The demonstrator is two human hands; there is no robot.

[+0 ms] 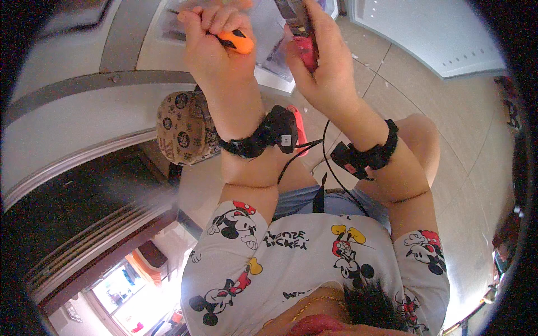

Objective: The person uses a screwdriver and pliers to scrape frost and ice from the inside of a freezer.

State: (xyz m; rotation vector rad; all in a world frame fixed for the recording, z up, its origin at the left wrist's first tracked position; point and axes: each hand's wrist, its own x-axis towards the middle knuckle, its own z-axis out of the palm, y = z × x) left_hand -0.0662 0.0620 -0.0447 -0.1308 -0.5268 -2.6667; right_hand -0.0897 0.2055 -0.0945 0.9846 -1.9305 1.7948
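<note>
My left hand (223, 39) is closed around an orange-and-black handle (240, 42). A thin dark shaft pokes out beyond the thumb side, so it looks like a screwdriver. My right hand (330, 61) is wrapped round a tool with a red grip (306, 51) and a dark metal upper part (294, 15); its far end is cut off by the picture's edge, and I cannot tell its exact kind. The two hands are apart, side by side at the top of the view. Beyond them lies a whitish, blurred surface (274, 75).
A pale panel with a grey strip (126, 33) stands on the left. At upper right is a white panel with small holes (431, 33). A brown patterned round item (182, 126) sits by my left forearm. Black cables (330, 162) run between my wrist straps above tiled floor (459, 134).
</note>
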